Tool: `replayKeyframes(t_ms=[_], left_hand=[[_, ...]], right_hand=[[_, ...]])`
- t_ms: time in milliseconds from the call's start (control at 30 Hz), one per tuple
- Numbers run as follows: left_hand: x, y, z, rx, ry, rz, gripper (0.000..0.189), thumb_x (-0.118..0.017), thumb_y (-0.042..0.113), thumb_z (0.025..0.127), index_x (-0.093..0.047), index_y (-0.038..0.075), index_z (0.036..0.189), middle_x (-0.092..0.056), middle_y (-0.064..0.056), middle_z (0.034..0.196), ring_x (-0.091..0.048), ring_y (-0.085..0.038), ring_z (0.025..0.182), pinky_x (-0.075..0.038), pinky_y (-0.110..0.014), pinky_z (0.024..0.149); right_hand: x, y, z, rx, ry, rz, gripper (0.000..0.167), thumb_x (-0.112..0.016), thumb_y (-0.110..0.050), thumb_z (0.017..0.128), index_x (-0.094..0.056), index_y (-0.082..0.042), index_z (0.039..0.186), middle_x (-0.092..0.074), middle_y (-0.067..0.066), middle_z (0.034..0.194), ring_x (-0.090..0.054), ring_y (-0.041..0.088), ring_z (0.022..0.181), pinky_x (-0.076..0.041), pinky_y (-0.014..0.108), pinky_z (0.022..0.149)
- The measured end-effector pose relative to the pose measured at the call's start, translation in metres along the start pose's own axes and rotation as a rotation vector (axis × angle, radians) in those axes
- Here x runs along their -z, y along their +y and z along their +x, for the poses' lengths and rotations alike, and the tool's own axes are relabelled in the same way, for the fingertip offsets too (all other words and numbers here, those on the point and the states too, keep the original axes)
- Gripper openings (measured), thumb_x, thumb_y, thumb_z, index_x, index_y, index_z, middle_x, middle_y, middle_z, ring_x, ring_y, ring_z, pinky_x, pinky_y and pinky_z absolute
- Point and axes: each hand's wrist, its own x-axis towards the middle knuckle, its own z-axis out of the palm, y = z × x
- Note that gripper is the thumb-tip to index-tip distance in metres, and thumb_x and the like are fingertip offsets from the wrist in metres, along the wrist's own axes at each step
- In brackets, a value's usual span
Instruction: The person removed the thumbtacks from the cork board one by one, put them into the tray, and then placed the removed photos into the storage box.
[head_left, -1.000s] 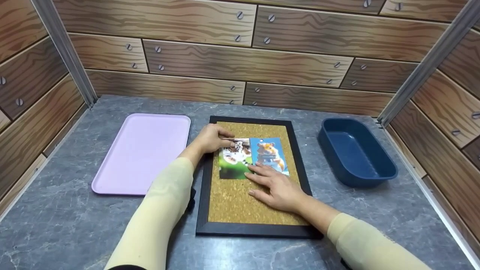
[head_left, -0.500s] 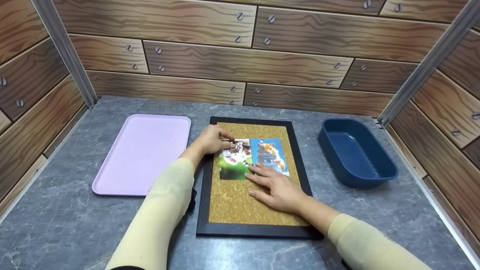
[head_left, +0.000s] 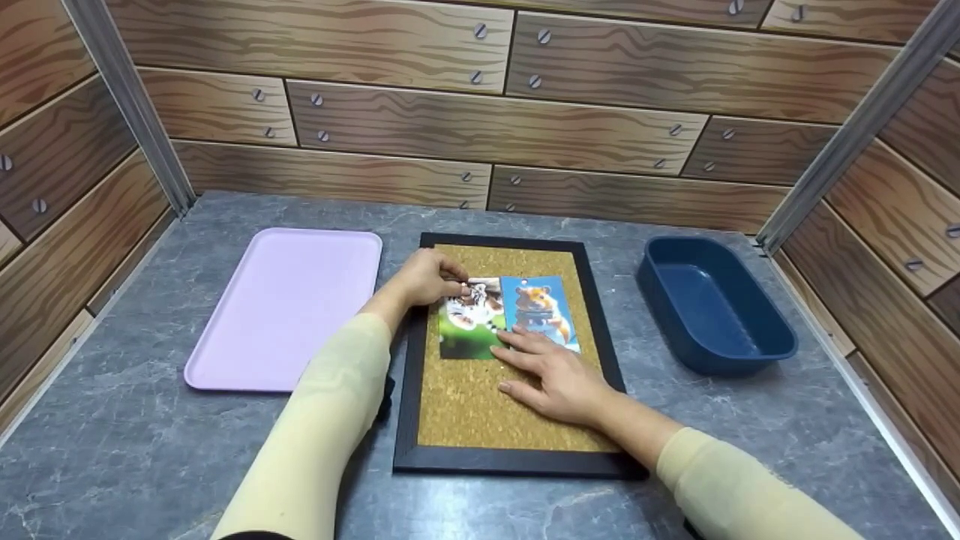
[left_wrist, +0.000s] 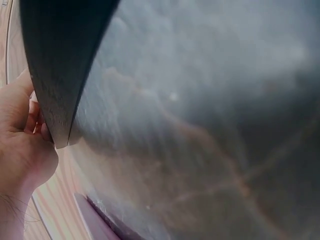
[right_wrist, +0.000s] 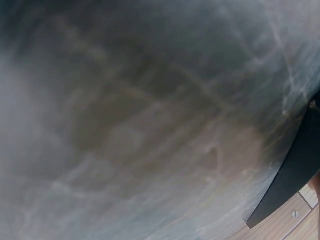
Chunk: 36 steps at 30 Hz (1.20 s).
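Observation:
A framed cork board lies on the table and bears two picture cards side by side. The left card shows a white striped animal over green. The right card shows an orange and white animal on blue, with a small push pin at its top edge. At the left card's top, my left hand pinches a tiny push pin, mostly hidden between thumb and forefinger. My right hand rests with spread fingers on the cork, fingertips on the cards' lower edges. The left wrist view shows the hand beside the black frame.
A lilac tray lies left of the board. To the right stands a deep blue plastic tub. Wood-patterned walls close off the back and sides of the grey marbled table.
Both hands keep their places. The left thumb and forefinger shift very slightly at the card's top; cards and board stay where they were.

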Motion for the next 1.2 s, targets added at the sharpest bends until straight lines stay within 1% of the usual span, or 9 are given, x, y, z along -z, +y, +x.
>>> replayKeyframes(t_ms=[100, 233, 433, 567, 767, 933, 1000, 1067, 1200], left_hand=[[0.0010, -0.0008, 0.0002, -0.011, -0.016, -0.012, 0.025, -0.083, 0.018, 0.093, -0.082, 0.005, 0.114, -0.080, -0.007, 0.113, -0.070, -0.025, 0.114, -0.051, -0.039, 0.105], [0.0033, -0.0009, 0.0002, -0.003, -0.039, -0.031, 0.024, -0.082, 0.015, 0.093, -0.082, 0.005, 0.114, -0.080, -0.008, 0.111, -0.069, -0.022, 0.107, -0.052, -0.037, 0.102], [0.0053, 0.0020, 0.0014, 0.037, -0.060, -0.049, 0.022, -0.081, 0.014, 0.094, -0.082, 0.004, 0.113, -0.080, -0.007, 0.108, -0.067, -0.017, 0.099, -0.053, -0.036, 0.097], [0.0054, 0.0032, 0.0020, 0.056, -0.061, -0.055, 0.020, -0.081, 0.013, 0.094, -0.083, 0.005, 0.112, -0.080, -0.007, 0.108, -0.067, -0.017, 0.099, -0.053, -0.036, 0.098], [0.0047, 0.0033, 0.0015, 0.063, -0.051, -0.051, 0.021, -0.081, 0.014, 0.094, -0.082, 0.006, 0.113, -0.080, -0.006, 0.108, -0.067, -0.020, 0.102, -0.051, -0.038, 0.101], [0.0065, 0.0038, -0.0008, 0.034, -0.041, -0.055, 0.022, -0.080, 0.013, 0.093, -0.082, 0.005, 0.113, -0.080, -0.005, 0.109, -0.069, -0.022, 0.107, -0.051, -0.039, 0.104], [0.0068, 0.0044, -0.0023, 0.014, -0.027, -0.047, 0.021, -0.081, 0.013, 0.092, -0.083, 0.005, 0.111, -0.081, -0.004, 0.108, -0.070, -0.020, 0.107, -0.051, -0.037, 0.103], [0.0068, 0.0054, -0.0033, 0.009, -0.022, -0.050, 0.021, -0.081, 0.013, 0.091, -0.083, 0.005, 0.110, -0.081, -0.003, 0.107, -0.069, -0.019, 0.106, -0.052, -0.037, 0.101], [0.0062, 0.0063, -0.0022, 0.036, -0.034, -0.062, 0.021, -0.082, 0.012, 0.092, -0.082, 0.004, 0.112, -0.080, -0.005, 0.109, -0.069, -0.020, 0.106, -0.051, -0.038, 0.103]], right_hand=[[-0.0003, 0.0002, -0.0001, 0.009, 0.004, -0.002, 0.060, -0.055, -0.054, 0.108, -0.054, -0.021, 0.158, -0.042, 0.000, 0.167, -0.034, 0.028, 0.156, -0.031, 0.052, 0.124], [-0.0007, 0.0005, 0.0001, 0.006, -0.001, -0.003, 0.060, -0.054, -0.054, 0.108, -0.053, -0.021, 0.158, -0.041, -0.001, 0.168, -0.033, 0.028, 0.156, -0.031, 0.053, 0.123], [-0.0009, 0.0003, 0.0002, 0.002, -0.001, -0.006, 0.061, -0.054, -0.055, 0.108, -0.052, -0.022, 0.159, -0.041, -0.001, 0.168, -0.033, 0.028, 0.156, -0.031, 0.053, 0.123], [-0.0007, 0.0001, 0.0005, 0.001, -0.001, -0.006, 0.061, -0.054, -0.055, 0.108, -0.053, -0.022, 0.159, -0.041, 0.000, 0.168, -0.033, 0.029, 0.156, -0.030, 0.054, 0.124], [-0.0001, 0.0001, 0.0004, 0.001, 0.001, -0.002, 0.061, -0.055, -0.055, 0.107, -0.053, -0.021, 0.158, -0.041, 0.000, 0.168, -0.033, 0.029, 0.156, -0.030, 0.054, 0.124], [0.0001, 0.0000, 0.0006, 0.000, 0.003, 0.000, 0.061, -0.056, -0.055, 0.107, -0.053, -0.022, 0.158, -0.041, 0.000, 0.168, -0.033, 0.030, 0.156, -0.030, 0.054, 0.124], [0.0001, 0.0001, 0.0005, -0.001, 0.003, -0.003, 0.061, -0.056, -0.055, 0.107, -0.053, -0.022, 0.158, -0.041, -0.001, 0.168, -0.033, 0.030, 0.156, -0.030, 0.054, 0.124], [0.0001, 0.0001, 0.0003, -0.002, 0.002, -0.005, 0.061, -0.056, -0.055, 0.107, -0.053, -0.022, 0.158, -0.041, -0.001, 0.168, -0.033, 0.030, 0.156, -0.030, 0.054, 0.124], [0.0001, 0.0000, 0.0001, -0.006, 0.001, -0.006, 0.062, -0.055, -0.056, 0.107, -0.053, -0.023, 0.159, -0.041, -0.001, 0.168, -0.033, 0.029, 0.156, -0.029, 0.054, 0.124]])
